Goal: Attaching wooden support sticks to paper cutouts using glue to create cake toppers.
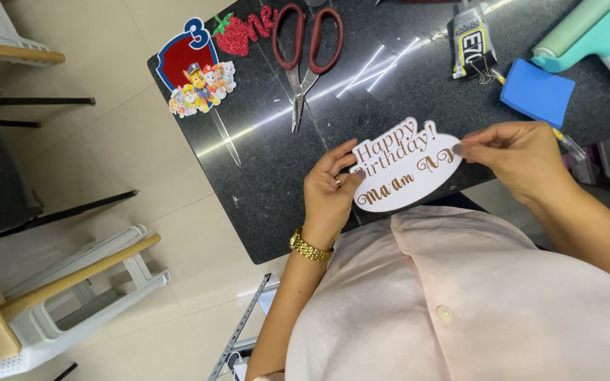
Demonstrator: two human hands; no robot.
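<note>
A white oval card cutout with gold script lettering (405, 169) is held over the near edge of a black stone table (277, 176). My left hand (330, 194), with a ring and a gold wristwatch, pinches the card's left end. My right hand (520, 155) pinches its right end with thumb and fingertips. Both hands hold the card just above the tabletop in front of my pale pink shirt.
Red-handled scissors (303, 56) lie on the table behind the card. A cartoon cutout on a clear stick (195, 74) and a red glitter strawberry piece (238, 34) sit at the far left corner. A glue tube (472, 42), blue sponge block (536, 92) and teal roller (587, 35) lie right. White plastic stools (72, 282) stand left.
</note>
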